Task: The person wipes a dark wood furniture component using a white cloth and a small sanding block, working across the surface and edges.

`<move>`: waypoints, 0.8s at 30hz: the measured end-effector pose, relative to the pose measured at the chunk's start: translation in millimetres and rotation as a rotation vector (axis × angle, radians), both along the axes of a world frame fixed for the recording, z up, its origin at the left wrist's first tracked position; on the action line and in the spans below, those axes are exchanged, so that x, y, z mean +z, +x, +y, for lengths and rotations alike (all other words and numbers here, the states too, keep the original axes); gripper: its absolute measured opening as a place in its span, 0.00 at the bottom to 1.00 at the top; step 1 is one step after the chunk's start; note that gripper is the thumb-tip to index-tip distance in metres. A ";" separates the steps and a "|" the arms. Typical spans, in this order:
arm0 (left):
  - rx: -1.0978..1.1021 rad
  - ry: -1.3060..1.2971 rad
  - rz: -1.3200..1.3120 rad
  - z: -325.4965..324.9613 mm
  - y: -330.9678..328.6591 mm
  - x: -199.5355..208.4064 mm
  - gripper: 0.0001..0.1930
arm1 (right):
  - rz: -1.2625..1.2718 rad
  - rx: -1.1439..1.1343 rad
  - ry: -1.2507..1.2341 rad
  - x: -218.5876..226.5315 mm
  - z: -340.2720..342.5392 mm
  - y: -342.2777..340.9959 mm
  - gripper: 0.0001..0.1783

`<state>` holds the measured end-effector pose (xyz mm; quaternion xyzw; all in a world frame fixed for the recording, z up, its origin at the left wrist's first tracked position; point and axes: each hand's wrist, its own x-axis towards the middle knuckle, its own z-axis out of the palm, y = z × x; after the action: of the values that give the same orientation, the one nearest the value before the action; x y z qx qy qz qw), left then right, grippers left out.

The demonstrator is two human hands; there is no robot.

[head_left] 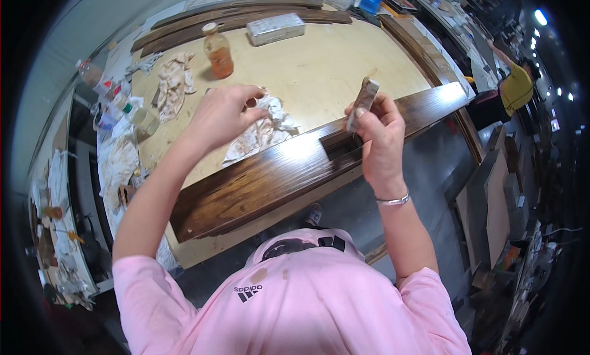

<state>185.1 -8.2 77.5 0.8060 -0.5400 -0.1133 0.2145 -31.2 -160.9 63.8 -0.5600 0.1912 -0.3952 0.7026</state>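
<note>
My right hand (382, 129) is closed around a narrow, flat block (367, 101), greyish with brown stains, held tilted up above a dark brown glossy wooden board (258, 182). The block's exact kind does not show. A rectangular cutout (342, 151) opens in the board close to this hand. My left hand (228, 112) hovers over a crumpled white cloth (264, 134) with brown stains, its thumb and forefinger apart and nothing visible between them. Some of its fingers are hidden behind the hand. The board lies along the near side of a pale worktable (307, 57).
Behind the hands stand a bottle of orange-brown liquid (219, 53) and a wrapped silvery block (275, 29). Dark wood strips (246, 17) line the far edge. A stained rag (174, 85) and several bottles lie left. Another person (515, 88) stands far right, near leaning panels (488, 207).
</note>
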 end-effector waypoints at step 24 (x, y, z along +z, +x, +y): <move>-0.444 -0.276 -0.084 -16.4 -83.9 -36.1 0.16 | 0.246 -0.049 -0.367 -47.4 -102.5 -0.7 0.09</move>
<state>101.2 -24.6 41.3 0.6349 -0.7222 -0.0492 0.2699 -31.9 -263.4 16.3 -0.7177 0.2138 -0.3693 0.5503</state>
